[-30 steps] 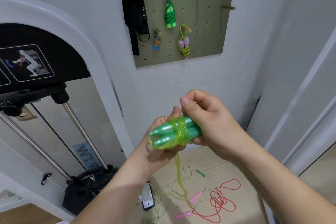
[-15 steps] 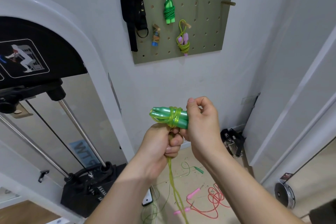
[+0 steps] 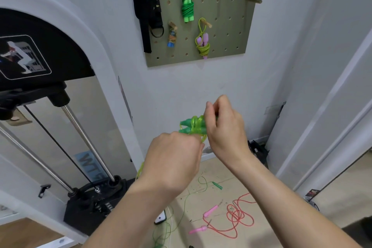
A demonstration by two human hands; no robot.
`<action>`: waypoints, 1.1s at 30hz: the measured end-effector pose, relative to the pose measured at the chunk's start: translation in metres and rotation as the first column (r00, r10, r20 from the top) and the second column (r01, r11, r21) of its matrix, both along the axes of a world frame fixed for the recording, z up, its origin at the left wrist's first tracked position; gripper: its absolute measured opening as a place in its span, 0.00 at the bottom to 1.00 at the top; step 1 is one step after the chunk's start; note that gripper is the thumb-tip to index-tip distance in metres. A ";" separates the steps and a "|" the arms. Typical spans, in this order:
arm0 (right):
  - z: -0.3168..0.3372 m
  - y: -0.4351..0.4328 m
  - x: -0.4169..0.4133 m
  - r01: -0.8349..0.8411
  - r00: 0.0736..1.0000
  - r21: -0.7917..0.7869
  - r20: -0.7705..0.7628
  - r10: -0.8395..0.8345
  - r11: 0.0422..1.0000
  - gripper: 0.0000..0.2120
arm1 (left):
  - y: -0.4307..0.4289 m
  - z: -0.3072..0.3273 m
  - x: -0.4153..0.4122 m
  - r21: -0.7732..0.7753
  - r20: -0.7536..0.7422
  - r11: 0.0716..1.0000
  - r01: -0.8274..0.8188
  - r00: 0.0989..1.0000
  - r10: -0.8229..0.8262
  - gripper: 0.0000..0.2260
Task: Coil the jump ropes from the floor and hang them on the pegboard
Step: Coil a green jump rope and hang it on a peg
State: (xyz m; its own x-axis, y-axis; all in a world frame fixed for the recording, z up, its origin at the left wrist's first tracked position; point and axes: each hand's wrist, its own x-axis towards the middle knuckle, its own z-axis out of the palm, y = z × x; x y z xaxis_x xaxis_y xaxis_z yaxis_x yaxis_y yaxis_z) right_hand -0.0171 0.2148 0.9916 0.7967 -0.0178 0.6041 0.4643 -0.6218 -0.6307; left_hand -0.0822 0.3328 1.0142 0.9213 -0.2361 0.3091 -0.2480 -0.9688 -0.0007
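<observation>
- Head view: the right hand (image 3: 223,133) is closed around the right end of the jump rope (image 3: 186,131). Its thumb and fingers are curled round the two green handles (image 3: 187,122), which lie side by side and point to the left.
- The left hand (image 3: 173,159) is just below and left of the handles, with its back to the camera. Its fingers are curled round the yellow-green cord (image 3: 194,124).
- Several turns of the cord are wrapped round the middle of the handles. One strand goes down from them into the left fist, and a piece shows again beside the left wrist.
- Both hands are very near each other, in front of the white wall (image 3: 201,86).
- Above them the pegboard (image 3: 231,26) is fixed on the wall. On its pegs hang a green bundle (image 3: 187,9), a yellow-green bundle (image 3: 203,46) with purple handles, a small bundle (image 3: 172,36) with blue ends and a black strap (image 3: 147,6).
- Below, on the floor (image 3: 211,169), a red rope (image 3: 234,214) with pink handles lies loose. Near it lies a thin green rope (image 3: 217,186).
- At the left stands an exercise machine (image 3: 60,46) with metal rods.
</observation>
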 end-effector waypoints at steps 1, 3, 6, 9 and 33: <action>-0.001 -0.001 0.000 -0.019 1.000 -0.071 -0.001 0.019 0.997 0.14 | 0.001 0.003 0.000 0.037 0.003 0.999 0.009 1.000 -0.009 0.14; 0.000 -0.004 -0.002 -0.069 0.997 -0.222 0.017 0.075 0.973 0.15 | 0.003 0.010 0.000 0.027 0.016 1.000 0.014 1.000 -0.015 0.15; 0.006 -0.013 -0.004 -0.211 0.977 -0.317 -0.044 0.208 0.925 0.17 | 0.013 0.018 0.001 -0.159 0.039 0.987 0.005 0.999 0.001 0.16; 0.017 -0.019 -0.007 -0.367 0.930 -0.287 -0.099 0.354 0.885 0.19 | 0.022 0.020 0.010 -0.490 -0.103 0.872 -0.002 0.993 -0.056 0.08; 0.012 0.014 -0.023 -0.065 0.745 0.825 -0.334 0.578 0.561 0.20 | 0.000 -0.028 0.030 -0.846 -0.233 -0.357 -0.396 0.877 -0.421 0.10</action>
State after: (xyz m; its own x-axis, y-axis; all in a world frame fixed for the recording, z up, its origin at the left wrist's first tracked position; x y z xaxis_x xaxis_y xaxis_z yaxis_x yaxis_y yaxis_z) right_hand -0.0403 0.2293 1.0031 0.9957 0.0924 -0.0057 -0.0327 0.2934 -0.9554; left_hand -0.0524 0.3331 0.9862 0.9856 -0.0455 -0.1629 0.1658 0.4495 0.8777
